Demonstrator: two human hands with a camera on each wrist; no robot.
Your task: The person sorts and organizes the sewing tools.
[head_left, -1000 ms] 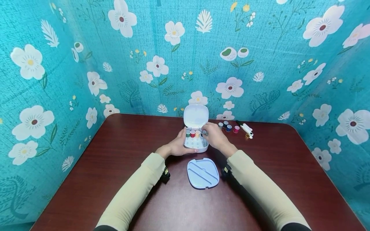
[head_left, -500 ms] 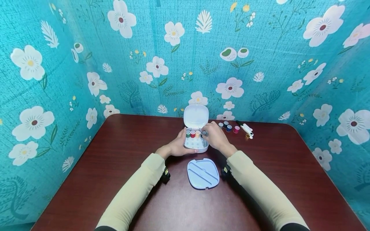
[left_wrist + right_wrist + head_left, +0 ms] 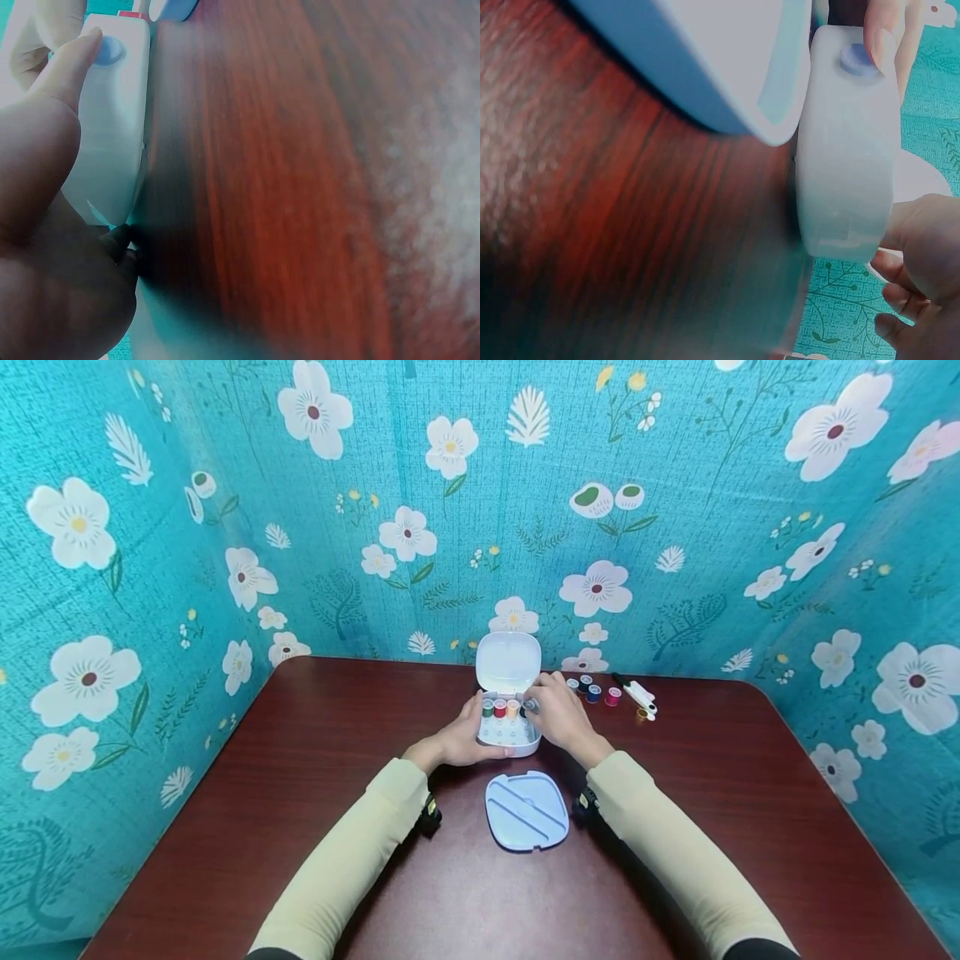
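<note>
Your left hand [image 3: 459, 739] grips the sewing box [image 3: 527, 749]. Your right hand [image 3: 560, 712] pinches a dark spool [image 3: 531, 705] right of the peach spool [image 3: 513, 709].

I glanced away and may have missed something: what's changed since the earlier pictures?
Very little: the right hand has shifted slightly, its knuckles a touch higher in the head view, still at the dark spool. I see nothing newly grasped or let go. The left hand still grips the white box; the blue tray and pink spool stayed put.
</note>
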